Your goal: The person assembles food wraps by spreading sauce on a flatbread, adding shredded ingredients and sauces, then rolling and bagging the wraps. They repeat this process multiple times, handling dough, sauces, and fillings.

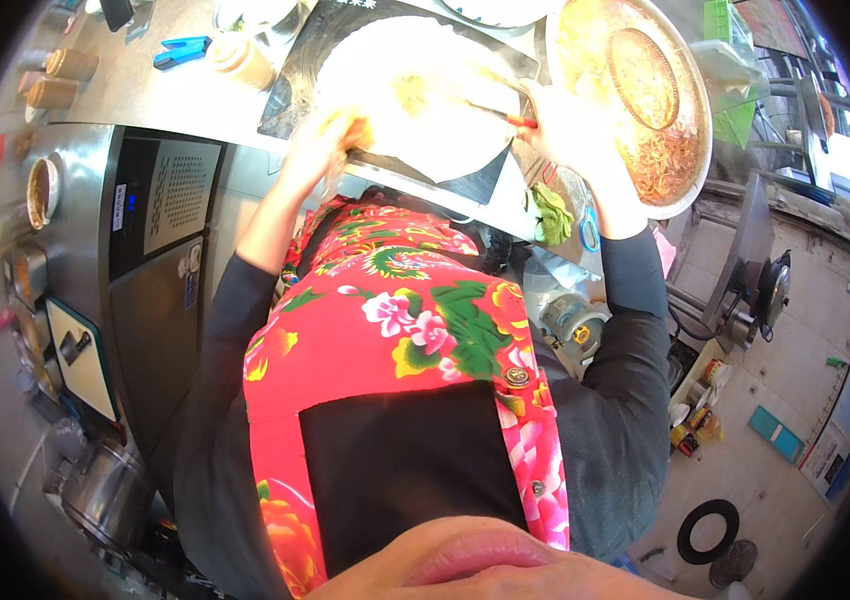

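Observation:
Strong glare washes out much of the work area. A pale, round flat sheet like a pancake point(385, 100) lies on a dark square plate point(290, 95), with a brownish patch near its middle. My left hand point(320, 145) is at its near left edge, fingers curled by something orange-brown that I cannot make out. At the right edge, my right hand point(560, 120) is closed on a scraper point(493, 95) with a pale flat blade and a bit of red at the handle. The blade reaches over the sheet.
A wide round pan point(660, 185) of reddish shredded food, with an oval rim inside, stands right. Left are a blue clip point(182, 52) and a beige jar point(240, 62). A green cloth point(552, 212) and blue-handled scissors point(590, 232) hang at the counter's front.

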Demonstrator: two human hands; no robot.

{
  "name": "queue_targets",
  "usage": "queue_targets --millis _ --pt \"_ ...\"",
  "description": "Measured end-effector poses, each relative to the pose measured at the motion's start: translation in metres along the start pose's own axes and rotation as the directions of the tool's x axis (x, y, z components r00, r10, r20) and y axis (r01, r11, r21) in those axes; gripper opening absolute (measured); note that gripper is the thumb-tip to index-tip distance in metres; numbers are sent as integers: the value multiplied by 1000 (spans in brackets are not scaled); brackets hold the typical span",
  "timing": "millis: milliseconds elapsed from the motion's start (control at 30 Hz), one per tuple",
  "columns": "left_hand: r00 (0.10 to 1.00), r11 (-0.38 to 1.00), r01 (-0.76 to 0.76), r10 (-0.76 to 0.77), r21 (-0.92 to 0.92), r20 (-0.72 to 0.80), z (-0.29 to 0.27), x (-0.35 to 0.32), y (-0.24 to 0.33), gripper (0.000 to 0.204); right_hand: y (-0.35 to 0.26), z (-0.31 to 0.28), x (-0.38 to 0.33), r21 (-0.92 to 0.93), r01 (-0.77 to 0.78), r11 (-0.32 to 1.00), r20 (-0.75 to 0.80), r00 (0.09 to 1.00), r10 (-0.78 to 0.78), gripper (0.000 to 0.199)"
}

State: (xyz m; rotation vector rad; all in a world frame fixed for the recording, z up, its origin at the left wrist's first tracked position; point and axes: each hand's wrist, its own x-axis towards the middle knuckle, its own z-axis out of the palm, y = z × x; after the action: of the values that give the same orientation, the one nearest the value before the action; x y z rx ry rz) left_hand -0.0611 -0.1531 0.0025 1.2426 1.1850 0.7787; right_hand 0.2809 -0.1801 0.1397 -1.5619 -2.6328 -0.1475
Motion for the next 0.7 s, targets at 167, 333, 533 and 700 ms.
queue_targets --millis 167,333,533,700 --pt "993 923 -61 94 381 -69 47 82 5 35 16 6 -6 131 -217 967 316 934 167 42" --pt "999 902 50 -41 428 -29 37 122 -14 37 28 37 16 243 -187 952 92 981 169 43" --pt "962 950 -128 188 284 -195 15 123 -16 34 23 45 14 244 -235 941 160 967 200 41" --pt "955 839 -200 281 506 -89 50 102 15 33 25 7 25 292 -129 948 19 991 129 40"
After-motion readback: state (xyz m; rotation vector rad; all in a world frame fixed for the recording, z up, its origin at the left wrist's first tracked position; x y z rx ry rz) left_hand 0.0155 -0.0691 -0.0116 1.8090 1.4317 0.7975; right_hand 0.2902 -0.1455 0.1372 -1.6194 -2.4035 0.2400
